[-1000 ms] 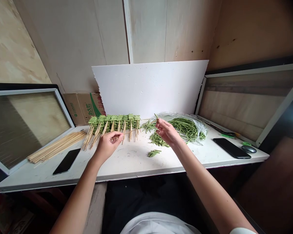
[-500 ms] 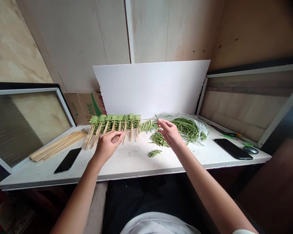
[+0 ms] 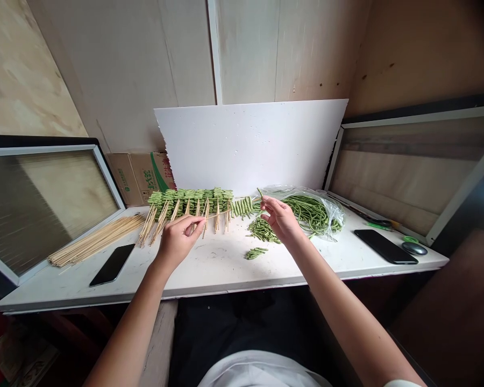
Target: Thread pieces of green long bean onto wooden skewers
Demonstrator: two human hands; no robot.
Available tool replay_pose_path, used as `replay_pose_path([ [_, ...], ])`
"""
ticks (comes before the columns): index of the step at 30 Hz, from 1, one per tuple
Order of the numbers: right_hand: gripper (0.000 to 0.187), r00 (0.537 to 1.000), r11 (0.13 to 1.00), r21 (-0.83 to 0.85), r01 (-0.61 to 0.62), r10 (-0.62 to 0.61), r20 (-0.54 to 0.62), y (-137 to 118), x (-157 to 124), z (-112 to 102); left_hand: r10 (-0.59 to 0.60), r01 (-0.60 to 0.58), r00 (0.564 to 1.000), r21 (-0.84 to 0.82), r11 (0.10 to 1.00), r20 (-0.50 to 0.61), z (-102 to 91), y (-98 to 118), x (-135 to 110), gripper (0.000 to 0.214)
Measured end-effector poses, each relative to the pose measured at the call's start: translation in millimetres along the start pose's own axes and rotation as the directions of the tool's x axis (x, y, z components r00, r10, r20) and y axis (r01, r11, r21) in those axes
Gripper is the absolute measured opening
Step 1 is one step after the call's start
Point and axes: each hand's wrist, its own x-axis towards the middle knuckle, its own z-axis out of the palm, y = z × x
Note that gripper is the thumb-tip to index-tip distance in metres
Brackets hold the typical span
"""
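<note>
My left hand [image 3: 178, 238] is closed on the blunt end of a bamboo skewer [image 3: 216, 215] that carries a short row of cut green bean pieces [image 3: 242, 206] near its tip. My right hand [image 3: 280, 217] pinches one more green bean piece [image 3: 260, 194] at the skewer's point. Under that hand lies a loose heap of cut bean pieces [image 3: 261, 230], with a smaller clump [image 3: 255, 252] nearer me. Behind my left hand is a stack of finished bean skewers [image 3: 189, 203].
A bundle of bare skewers [image 3: 94, 241] and a black phone [image 3: 112, 265] lie at the left. A plastic bag of long beans [image 3: 312, 212] sits at the right, then a second phone [image 3: 384, 246], a mouse [image 3: 413, 248] and scissors. A white board leans at the back.
The bean pieces on the held skewer have been pushed together into a tidy row and slid left along the stick. Both hands stay almost where they were.
</note>
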Motion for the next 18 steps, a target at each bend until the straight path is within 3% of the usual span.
replay_pose_path([
  [18,0.032,0.996,0.993,-0.102,0.065,-0.071,-0.060,9.2,-4.5,7.8,0.034,-0.034,0.999,0.034,0.999,-0.009,0.3,0.2,-1.8,0.019],
])
